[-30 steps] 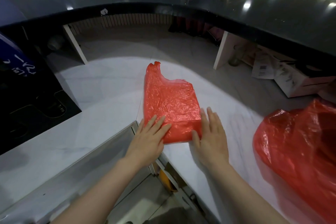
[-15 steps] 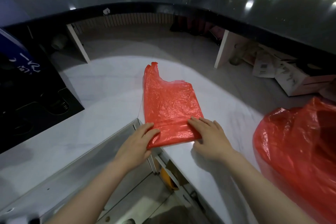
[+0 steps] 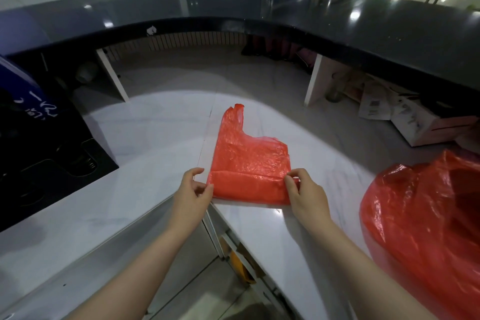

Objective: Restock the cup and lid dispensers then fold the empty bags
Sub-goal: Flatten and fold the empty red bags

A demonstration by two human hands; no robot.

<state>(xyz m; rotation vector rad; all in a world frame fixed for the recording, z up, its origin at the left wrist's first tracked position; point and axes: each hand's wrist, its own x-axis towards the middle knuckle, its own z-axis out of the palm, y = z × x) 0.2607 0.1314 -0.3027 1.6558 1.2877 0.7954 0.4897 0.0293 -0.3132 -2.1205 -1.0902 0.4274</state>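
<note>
Bag [image 3: 249,161], the flat red one, is my landmark: it lies on the white tabletop [image 3: 161,127] close to the near edge, with its long axis running away from me and its single handle strip pointing to the far side. A second red bag [image 3: 426,218], puffed up and not yet flattened, sits well apart on the flat bag's right side. The flat bag's near end is already turned over into a narrow band lying crosswise to that long axis. My left hand [image 3: 191,196] is at the band's left end and my right hand [image 3: 305,193] at its right end, both equally near, so the rest of the bag lies straight ahead of my fingers [image 3: 292,179]. Each hand has thumb and fingers closed in a pinch on its corner of the band. I judge the next roll must travel forward along the long axis, toward the handle.
</note>
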